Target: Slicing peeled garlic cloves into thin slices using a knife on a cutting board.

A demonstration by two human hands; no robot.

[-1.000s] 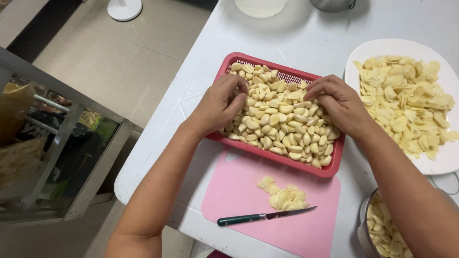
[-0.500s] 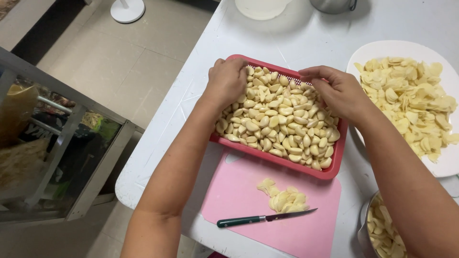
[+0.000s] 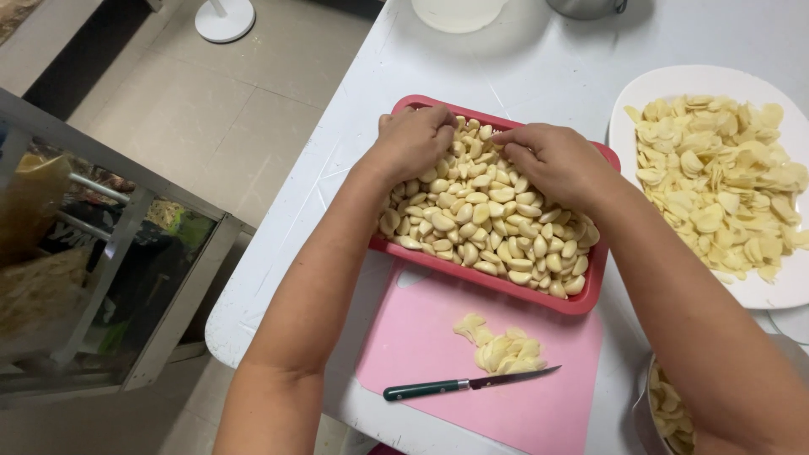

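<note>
A red plastic basket (image 3: 581, 301) full of peeled garlic cloves (image 3: 489, 227) sits on a white table. My left hand (image 3: 413, 143) rests fingers-down in the cloves at the basket's far left corner. My right hand (image 3: 552, 160) is curled over the cloves at the far middle, close to the left hand. Whether either hand has cloves in its fingers is hidden. In front of the basket lies a pink cutting board (image 3: 421, 345) with a small pile of sliced garlic (image 3: 501, 350) and a green-handled knife (image 3: 463, 386).
A white plate (image 3: 628, 118) heaped with garlic slices (image 3: 725, 181) stands at the right. A metal bowl (image 3: 661, 413) with more slices is at the bottom right. A white container (image 3: 459, 13) and a metal pot (image 3: 586, 7) stand at the far edge. The table edge (image 3: 270, 253) drops to a tiled floor at the left.
Both hands have moved from the basket's sides toward its far edge and come closer together in the cloves.
</note>
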